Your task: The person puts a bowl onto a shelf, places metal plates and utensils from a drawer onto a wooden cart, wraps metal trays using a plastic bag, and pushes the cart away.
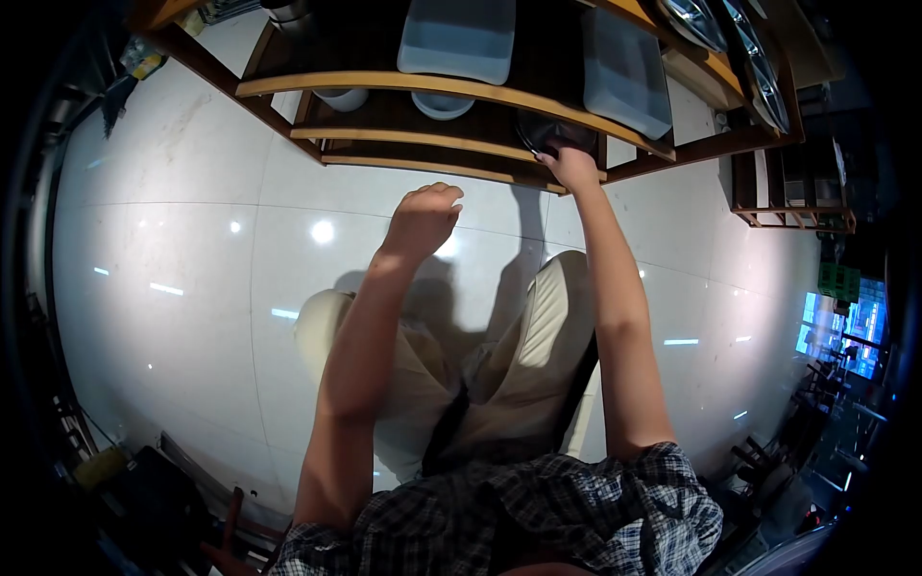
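Observation:
On the lower level of a wooden shelf rack point(423, 146), my right hand point(571, 168) has its fingers closed on the rim of a dark round bowl point(547, 130), partly hidden by the shelf rail. My left hand point(424, 216) hangs over the pale floor in front of the rack, its fingers curled; what they hold, if anything, does not show. A white bowl point(443, 104) sits on the lower level, left of the dark one. Above stand two translucent plastic bins point(457, 40), one near the middle and one at the right.
Shiny metal trays point(768, 91) lie at the rack's upper right. A smaller wooden rack point(792, 187) stands farther right, with a green crate point(839, 281) beyond it. Glossy tiled floor point(173, 288) spreads around my bent knees. Chairs and dark items line the lower edges.

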Available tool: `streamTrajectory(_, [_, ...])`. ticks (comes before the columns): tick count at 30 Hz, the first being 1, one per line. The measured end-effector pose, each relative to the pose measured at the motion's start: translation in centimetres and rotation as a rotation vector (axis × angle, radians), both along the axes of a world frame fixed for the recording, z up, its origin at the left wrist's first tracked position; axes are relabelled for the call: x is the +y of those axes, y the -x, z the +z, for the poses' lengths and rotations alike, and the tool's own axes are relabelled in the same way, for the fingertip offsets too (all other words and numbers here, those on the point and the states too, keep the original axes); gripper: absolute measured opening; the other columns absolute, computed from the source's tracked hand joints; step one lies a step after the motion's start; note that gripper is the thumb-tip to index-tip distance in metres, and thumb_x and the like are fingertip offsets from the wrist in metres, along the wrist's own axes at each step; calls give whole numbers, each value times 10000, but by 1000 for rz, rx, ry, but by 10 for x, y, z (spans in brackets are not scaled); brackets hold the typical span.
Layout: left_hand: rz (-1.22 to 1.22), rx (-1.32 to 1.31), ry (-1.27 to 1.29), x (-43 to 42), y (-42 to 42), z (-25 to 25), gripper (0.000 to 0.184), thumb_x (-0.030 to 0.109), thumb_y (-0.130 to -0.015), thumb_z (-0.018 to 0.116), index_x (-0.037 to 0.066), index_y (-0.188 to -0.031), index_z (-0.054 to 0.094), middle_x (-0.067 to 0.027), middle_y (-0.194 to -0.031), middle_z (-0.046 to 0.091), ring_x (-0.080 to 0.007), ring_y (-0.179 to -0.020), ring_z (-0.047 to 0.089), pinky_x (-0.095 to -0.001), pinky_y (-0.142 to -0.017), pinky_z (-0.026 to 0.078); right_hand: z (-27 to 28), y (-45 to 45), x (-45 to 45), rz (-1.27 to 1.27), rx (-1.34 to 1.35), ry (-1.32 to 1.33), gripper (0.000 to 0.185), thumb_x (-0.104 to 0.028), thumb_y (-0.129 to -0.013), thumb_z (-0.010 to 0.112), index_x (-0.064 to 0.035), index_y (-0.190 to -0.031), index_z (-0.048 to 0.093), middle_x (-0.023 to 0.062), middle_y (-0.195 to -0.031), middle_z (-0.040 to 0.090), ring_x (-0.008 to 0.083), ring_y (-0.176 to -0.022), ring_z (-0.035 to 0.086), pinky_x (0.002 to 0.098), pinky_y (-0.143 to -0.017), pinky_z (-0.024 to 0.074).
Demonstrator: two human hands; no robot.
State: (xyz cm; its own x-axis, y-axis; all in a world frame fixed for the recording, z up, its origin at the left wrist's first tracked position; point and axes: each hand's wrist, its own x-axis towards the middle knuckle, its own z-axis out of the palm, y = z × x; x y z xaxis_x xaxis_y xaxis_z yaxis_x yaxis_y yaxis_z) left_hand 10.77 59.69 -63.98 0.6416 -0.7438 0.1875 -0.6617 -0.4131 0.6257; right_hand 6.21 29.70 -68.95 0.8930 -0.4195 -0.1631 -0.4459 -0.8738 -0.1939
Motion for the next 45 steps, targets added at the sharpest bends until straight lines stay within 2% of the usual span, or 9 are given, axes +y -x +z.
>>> streamTrajectory(5, [-9, 32, -14, 1, -2, 0, 175, 99, -798, 604, 28, -958, 607, -135, -922, 628, -319, -874, 594, -382, -769, 480, -20, 7, 9, 67, -162, 139, 176, -291, -818, 587, -151, -883, 671, 132, -815, 644, 338, -761, 609, 431, -671, 491])
streamTrajectory(12, [8, 131, -98, 8, -5, 6, 193, 121, -818, 577, 25, -984, 604, -150, -966, 621, -327, -914, 577, -392, -816, 459, -21, 4, 3, -9, -192, 78, 174, -234, -818, 558, -174, -951, 653, 156, -877, 642, 337, -803, 617, 452, -703, 498])
streamTrajectory(16, [11, 135, -114, 12, -11, 12, 208, 120, -821, 563, 21, -1000, 603, -156, -979, 617, -335, -931, 566, -400, -836, 449, 2, 2, 40, 145, -86, 284, 227, -129, -778, 541, -71, -980, 626, 149, -933, 634, 309, -859, 615, 411, -752, 496])
streamTrajectory(20, [147, 3, 110, 25, -27, 22, 229, 78, -811, 556, 18, -1028, 596, -159, -1026, 601, -346, -972, 547, -405, -850, 438, 75, 6, 121, 542, -610, 37, 252, -51, -695, 595, -34, -946, 615, 94, -960, 627, 259, -905, 604, 365, -754, 492])
streamTrajectory(23, [405, -52, 252, 35, -36, 24, 237, 16, -794, 532, 6, -1023, 591, -141, -1017, 599, -339, -950, 555, -412, -830, 445, 159, -17, 151, 696, -937, 142, 227, -48, -673, 634, -27, -899, 620, 81, -959, 611, 249, -885, 595, 357, -780, 478])
streamTrajectory(26, [484, -117, 290, 47, -41, 29, 249, 16, -797, 528, 4, -1040, 582, -143, -1041, 590, -336, -957, 551, -406, -838, 440, 230, -44, 160, 735, -1124, 292, 340, -4, -650, 654, -41, -985, 611, 104, -1047, 597, 285, -964, 575, 405, -836, 463])
streamTrajectory(30, [560, -176, 291, 61, -40, 38, 287, 3, -800, 505, -3, -1082, 561, -148, -1107, 558, -333, -1001, 531, -401, -862, 424, 283, -89, 168, 491, -1133, 510, 390, -135, -742, 633, -63, -1118, 561, 114, -1207, 502, 293, -1117, 487, 457, -941, 381])
streamTrajectory(35, [598, -208, 304, 75, -39, 44, 300, 9, -818, 495, 5, -1114, 545, -158, -1125, 551, -340, -1045, 521, -378, -898, 420, 285, -116, 160, 513, -994, 417, 194, -227, -780, 636, -64, -873, 586, 55, -811, 625, 234, -850, 589, 444, -932, 392])
streamTrajectory(45, [666, -252, 343, 94, -35, 56, 404, 9, -792, 511, 9, -1195, 477, -169, -1158, 513, -348, -1055, 509, -409, -891, 416, 289, -81, 186, 697, -1255, 334, 84, -61, -707, 585, -46, -787, 606, 74, -768, 615, 241, -770, 594, 359, -763, 467])
